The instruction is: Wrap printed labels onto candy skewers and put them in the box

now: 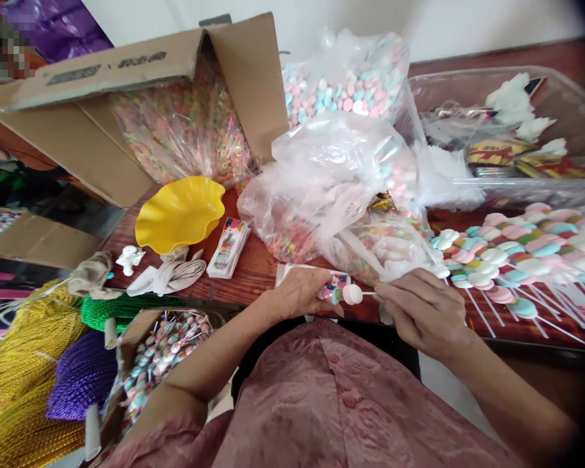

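Observation:
My left hand [299, 292] is closed around a stack of coloured round candies [342, 294] at the near table edge. A thin white stick [369, 294] runs from that stack to my right hand [422, 312], whose fingers pinch its other end. Both hands hover just over a white card or packet [286, 272] lying on the brown table [253, 266]. Right beside my right hand lies a pile of finished candy sticks [517, 253], their white stems pointing toward me.
Clear bags of pastel candies [331, 175] fill the table's middle. A cardboard box [127, 110] holds a bag of ring sweets. A yellow wavy bowl [180, 211], a sticker pack [229, 247] and a clear tub [517, 130] stand around. Gold, green and purple cord bundles [34, 364] and a box of candy sticks [160, 357] sit lower left.

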`<state>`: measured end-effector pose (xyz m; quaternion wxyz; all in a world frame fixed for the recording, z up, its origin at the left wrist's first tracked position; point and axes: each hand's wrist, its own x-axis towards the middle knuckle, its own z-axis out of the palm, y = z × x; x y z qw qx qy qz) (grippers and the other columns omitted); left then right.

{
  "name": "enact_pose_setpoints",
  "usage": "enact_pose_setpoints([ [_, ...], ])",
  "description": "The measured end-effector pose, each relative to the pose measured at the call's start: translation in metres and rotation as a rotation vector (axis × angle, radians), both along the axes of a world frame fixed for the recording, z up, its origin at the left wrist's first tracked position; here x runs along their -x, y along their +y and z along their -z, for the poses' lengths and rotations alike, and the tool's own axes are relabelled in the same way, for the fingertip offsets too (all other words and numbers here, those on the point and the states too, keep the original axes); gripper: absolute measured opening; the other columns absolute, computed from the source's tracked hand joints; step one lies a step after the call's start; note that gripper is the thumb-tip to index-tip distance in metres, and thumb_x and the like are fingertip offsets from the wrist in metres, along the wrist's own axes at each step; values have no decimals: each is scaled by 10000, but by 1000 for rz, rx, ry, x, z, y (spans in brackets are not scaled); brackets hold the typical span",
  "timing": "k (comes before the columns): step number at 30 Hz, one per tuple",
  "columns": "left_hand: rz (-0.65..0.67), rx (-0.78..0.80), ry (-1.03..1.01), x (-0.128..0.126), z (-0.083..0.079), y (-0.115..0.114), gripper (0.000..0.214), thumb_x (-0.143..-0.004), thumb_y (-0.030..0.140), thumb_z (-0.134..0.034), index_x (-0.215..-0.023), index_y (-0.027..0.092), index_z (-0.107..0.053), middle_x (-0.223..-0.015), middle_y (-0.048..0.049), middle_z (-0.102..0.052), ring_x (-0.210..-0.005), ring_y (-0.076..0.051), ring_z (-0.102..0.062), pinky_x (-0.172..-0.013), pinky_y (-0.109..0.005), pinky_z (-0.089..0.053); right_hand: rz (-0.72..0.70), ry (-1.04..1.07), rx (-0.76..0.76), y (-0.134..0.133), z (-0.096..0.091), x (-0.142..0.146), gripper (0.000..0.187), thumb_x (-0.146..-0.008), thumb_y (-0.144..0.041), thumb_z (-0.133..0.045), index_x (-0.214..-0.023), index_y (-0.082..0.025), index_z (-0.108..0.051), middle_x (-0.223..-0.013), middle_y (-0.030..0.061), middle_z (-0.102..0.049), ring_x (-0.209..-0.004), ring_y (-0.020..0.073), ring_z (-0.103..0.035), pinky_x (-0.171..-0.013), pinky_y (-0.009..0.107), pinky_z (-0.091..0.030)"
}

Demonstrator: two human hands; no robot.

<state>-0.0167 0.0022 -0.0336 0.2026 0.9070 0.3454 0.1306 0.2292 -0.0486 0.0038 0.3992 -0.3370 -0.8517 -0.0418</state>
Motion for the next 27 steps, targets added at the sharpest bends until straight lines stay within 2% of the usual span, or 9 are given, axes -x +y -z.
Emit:
enact_pose_setpoints([
  [5,-85,237,-125,-11,-9,-8,592,-656,635,-786,-993,164,-660,-804,-12,-670,-750,-173,-604,-665,-247,-389,-60,-74,-44,8,-7,3,213,-855,-39,-571,-999,-184,-633,-833,52,-674,-711,163,-553,-662,334,-478],
  [9,-110,428,-278,-16,-16,-13,502,-693,557,-796,-978,165,-667,-782,16,-652,-740,-147,-564,-670,-231,-390,-47,-141,-60,8,-4,7,203,-862,-39,-541,-975,-175,-642,-790,52,-655,-689,167,-511,-638,327,-445],
  [13,-85,494,-282,-24,-13,-15,421,-693,462,-812,-930,152,-652,-755,22,-631,-713,-140,-539,-650,-232,-383,-105,-161,-31,6,7,17,170,-887,-67,-513,-907,-165,-650,-714,48,-595,-710,180,-507,-646,329,-423],
  [16,-91,472,-229,-35,-5,-17,366,-678,355,-810,-921,140,-640,-759,12,-629,-699,-144,-534,-638,-245,-383,-167,-165,-3,9,16,27,165,-907,-100,-501,-828,-165,-631,-713,52,-580,-723,183,-504,-654,331,-409],
  [19,-86,523,-325,-39,-6,-15,414,-620,314,-844,-927,132,-634,-786,4,-622,-731,-148,-544,-655,-248,-404,-228,-159,89,18,19,29,163,-921,-147,-485,-805,-165,-598,-747,60,-584,-705,181,-472,-645,331,-396],
  [21,-72,685,-506,-36,-14,-11,582,-584,346,-877,-1069,142,-628,-879,-12,-644,-804,-153,-573,-699,-242,-437,-263,-140,172,25,13,23,130,-928,-176,-492,-831,-168,-579,-768,54,-583,-717,180,-467,-654,327,-389],
  [24,-135,1014,-658,-24,-27,-2,689,-691,487,-798,-1264,178,-574,-891,-11,-659,-706,-106,-575,-610,-202,-438,-279,-108,259,33,-1,11,142,-934,-108,-436,-912,-177,-559,-808,46,-581,-771,178,-484,-695,317,-395],
  [25,-170,1105,-654,-20,-29,0,637,-729,531,-752,-1232,170,-602,-833,-5,-656,-629,-86,-552,-552,-187,-414,-278,-102,285,34,-6,8,169,-931,-79,-414,-940,-179,-550,-828,46,-582,-789,177,-491,-711,314,-402],
  [27,-228,1215,-645,-18,-30,2,538,-727,580,-730,-1026,136,-683,-707,4,-631,-518,-63,-501,-472,-172,-365,-267,-108,325,33,-11,6,192,-919,-56,-404,-987,-183,-532,-864,51,-581,-817,179,-501,-731,313,-418],
])
